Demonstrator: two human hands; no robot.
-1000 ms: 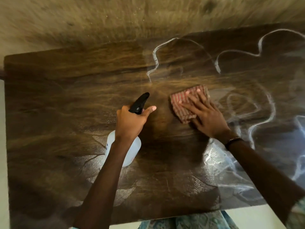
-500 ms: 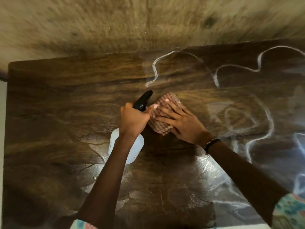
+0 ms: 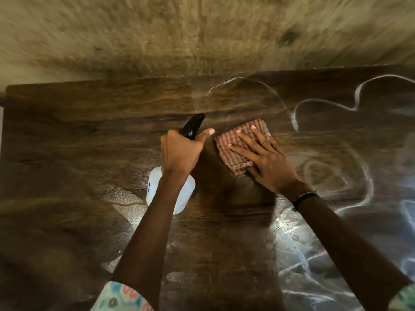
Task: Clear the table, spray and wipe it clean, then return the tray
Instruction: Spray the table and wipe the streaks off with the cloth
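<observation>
A dark wooden table (image 3: 67, 153) fills the view, wet and glossy with white streaks on its right half. My left hand (image 3: 179, 151) grips the neck of a white spray bottle (image 3: 155, 187) with a black trigger head (image 3: 193, 124); the bottle stands near the table's middle. Just to its right lies a folded red-and-white checked cloth (image 3: 229, 142). My right hand (image 3: 265, 158) presses flat on the cloth with fingers spread. No tray is in view.
A rough beige wall (image 3: 202, 30) runs along the table's far edge. White curling streaks (image 3: 325, 102) and shiny wet patches (image 3: 303, 254) cover the right and near part of the tabletop. The table's left edge shows at the far left.
My right hand slid the cloth left until it met the bottle, then back to the right and slightly away. The left hand stayed on the bottle. The camera view shifted down a little.
</observation>
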